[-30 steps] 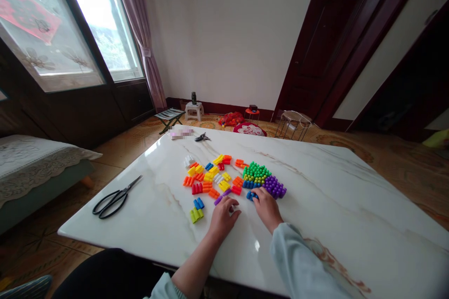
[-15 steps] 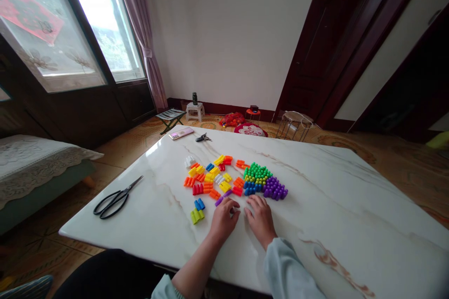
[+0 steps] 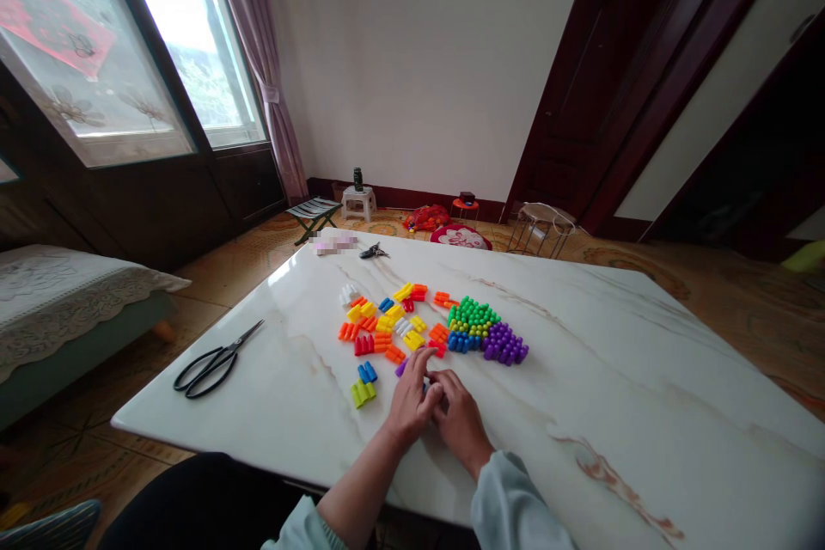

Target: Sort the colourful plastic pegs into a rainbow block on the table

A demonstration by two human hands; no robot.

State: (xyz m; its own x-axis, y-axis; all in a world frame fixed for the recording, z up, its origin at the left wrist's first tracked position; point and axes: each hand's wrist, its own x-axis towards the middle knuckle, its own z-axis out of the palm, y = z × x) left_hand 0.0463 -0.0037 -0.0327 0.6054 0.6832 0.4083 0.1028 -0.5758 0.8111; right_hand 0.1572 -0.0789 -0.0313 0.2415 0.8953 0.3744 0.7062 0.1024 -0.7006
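Meeting over the near part of the white marbled table (image 3: 612,344), the left hand (image 3: 407,400) and the right hand (image 3: 461,414) touch near their thumbs, fingers curled inward; a sliver of blue (image 3: 426,384) shows between them, but I cannot tell whether either hand is pinching it. A second ago the right hand was at the near edge of the blue group; now it has come over to the left hand, which has barely moved, so both work at one spot and the sorted groups lie untouched. Just past the left fingers, at eleven o'clock, lies a purple piece (image 3: 400,368), partly covered, with a red piece (image 3: 438,348) at twelve. Farther out toward eleven spread mixed short pieces (image 3: 388,322) in orange, yellow, red and white. Around one o'clock sit close-packed groups of round-ended pieces: blue group (image 3: 462,343) nearest, yellow-green group (image 3: 470,329) behind it, green group (image 3: 473,310) farthest, purple group (image 3: 505,345) toward two. At nine o'clock lie a lime row (image 3: 363,394) and a short blue row (image 3: 367,373), with black-handled scissors (image 3: 216,365) well apart beyond them. A small white stool (image 3: 357,204) stands off the table toward eleven.
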